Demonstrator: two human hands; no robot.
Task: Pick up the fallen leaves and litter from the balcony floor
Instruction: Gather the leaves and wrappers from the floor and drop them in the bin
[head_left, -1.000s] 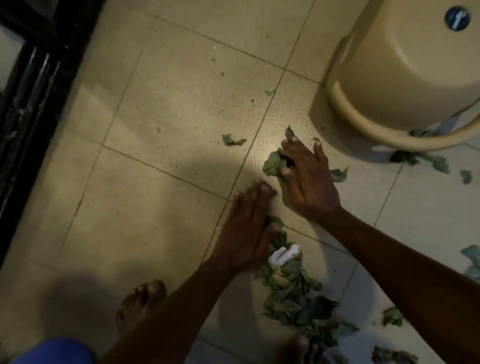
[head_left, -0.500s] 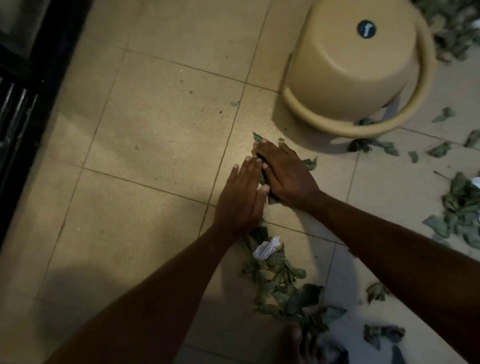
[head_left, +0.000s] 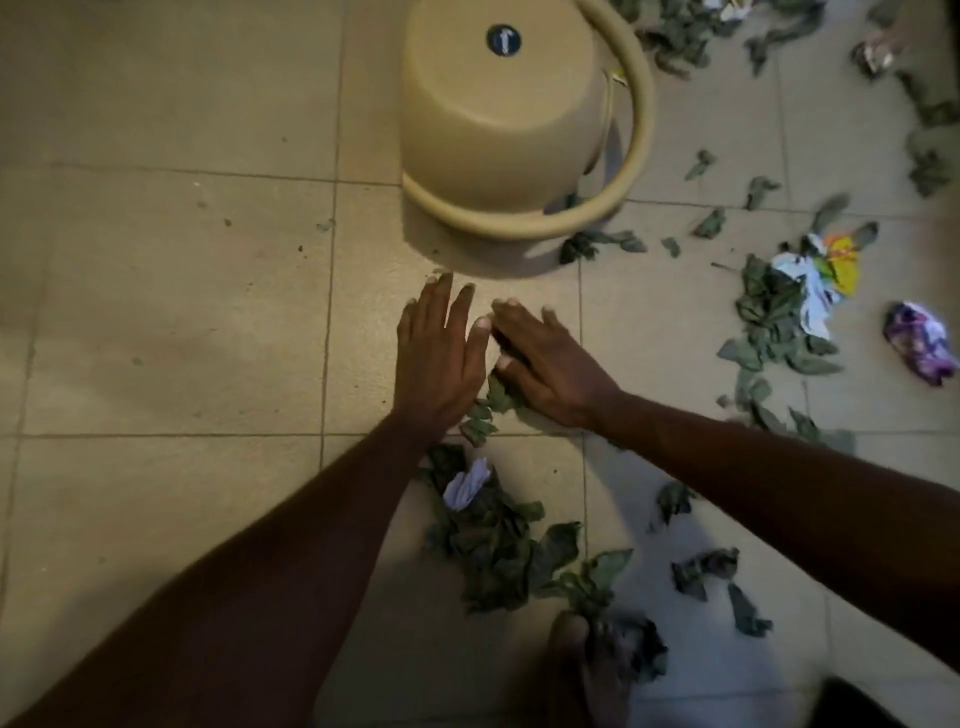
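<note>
1. At the far left we see only the pale tiled floor (head_left: 171, 322), crossed by thin grout lines.
2. The left hand (head_left: 439, 358) lies palm down on the tiles. Its fingers are straight and close together, gripping nothing, and its thumb reaches towards the other hand.
3. A few small leaves (head_left: 485, 410) sit in the gap between the two wrists, touching both hands.
4. Nearer to us, between the forearms, lies a leaf pile (head_left: 498, 545) with a scrap of white paper (head_left: 467, 486) at its upper edge.
5. Beyond the fingertips a beige bucket (head_left: 493, 135) is tipped over, so its base with a round dark sticker faces us. Its hoop handle rests on the floor.
6. The right hand (head_left: 553, 364) is also flat and palm down, angled towards the left one. Its fingers are straight and press down on the small leaves, which show at its inner edge. It pinches nothing.
7. A bare foot (head_left: 569, 660) stands at the lower edge, touching the near end of the leaf pile.
8. To the right, scattered leaves (head_left: 769, 322) cover the tiles in loose clumps.
9. Among them lies a crumpled white, yellow and orange wrapper (head_left: 826, 275).
10. A purple wrapper (head_left: 919, 348) lies apart from it, near the right edge.
</note>
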